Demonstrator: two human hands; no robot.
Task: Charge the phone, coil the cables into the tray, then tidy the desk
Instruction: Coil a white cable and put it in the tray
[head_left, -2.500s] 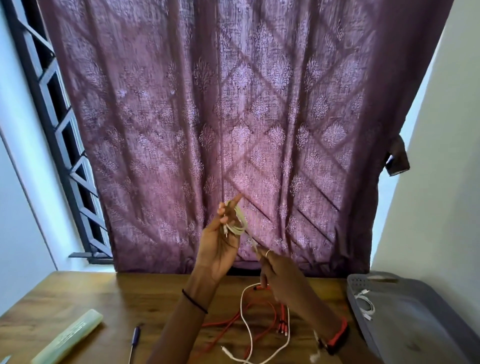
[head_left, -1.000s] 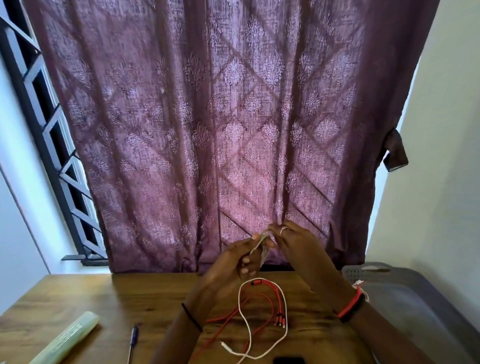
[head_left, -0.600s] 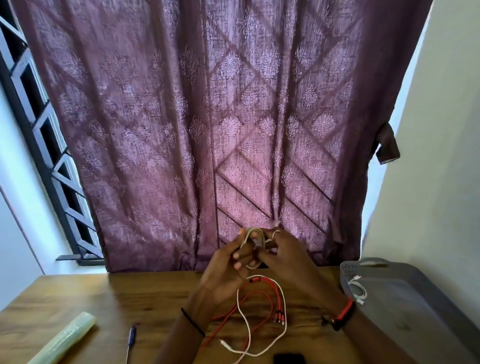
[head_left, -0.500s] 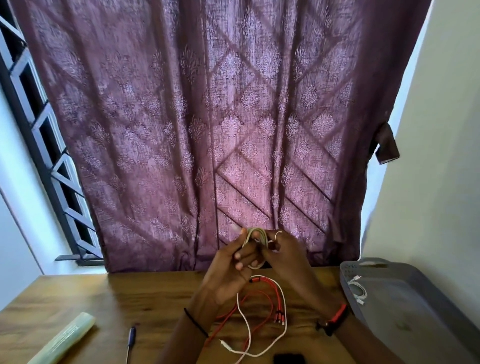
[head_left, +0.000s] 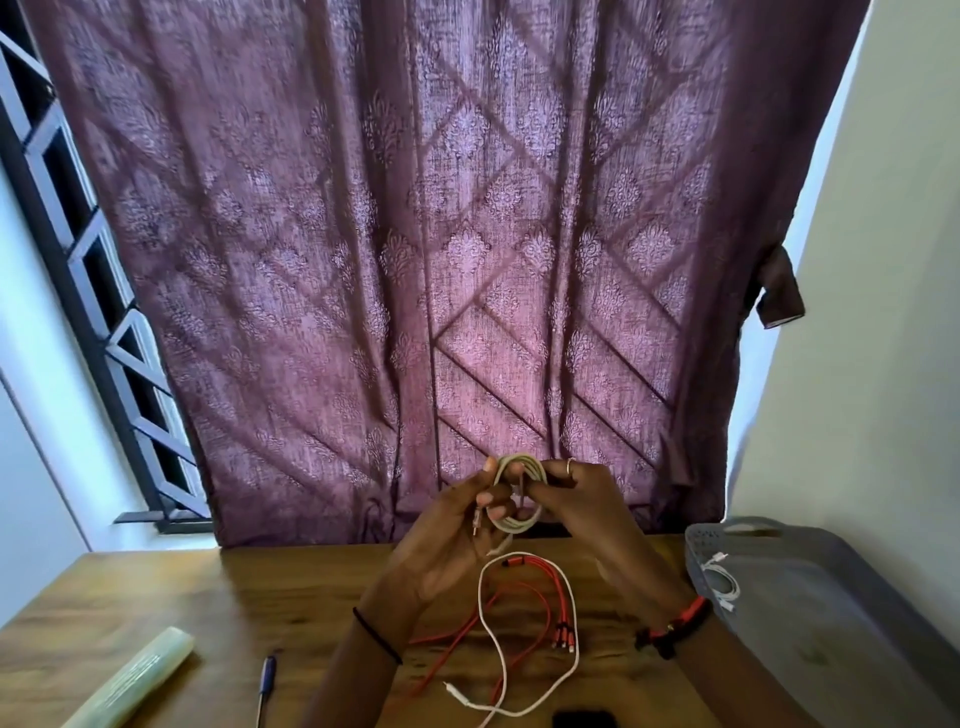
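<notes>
A beige cable wound into a small coil (head_left: 519, 491) is held above the wooden desk (head_left: 156, 597) between both hands. My left hand (head_left: 447, 530) grips its left side and my right hand (head_left: 576, 501) pinches its right side. Below them a loose white cable (head_left: 488, 639) and a red multi-plug cable (head_left: 545, 603) lie tangled on the desk. The grey tray (head_left: 810, 613) sits at the right with a small coiled white cable (head_left: 722, 579) inside. The top edge of a dark phone (head_left: 584, 718) shows at the bottom of the view.
A pale green roll (head_left: 130, 680) lies at the desk's front left, with a blue pen (head_left: 265, 686) beside it. A purple patterned curtain (head_left: 415, 260) hangs behind the desk, a window grille (head_left: 78, 260) stands at the left and a white wall at the right.
The trailing length of beige cable has been wound in, and the hands have come together and lowered, now both holding the finished coil. In the last half second little has moved.
</notes>
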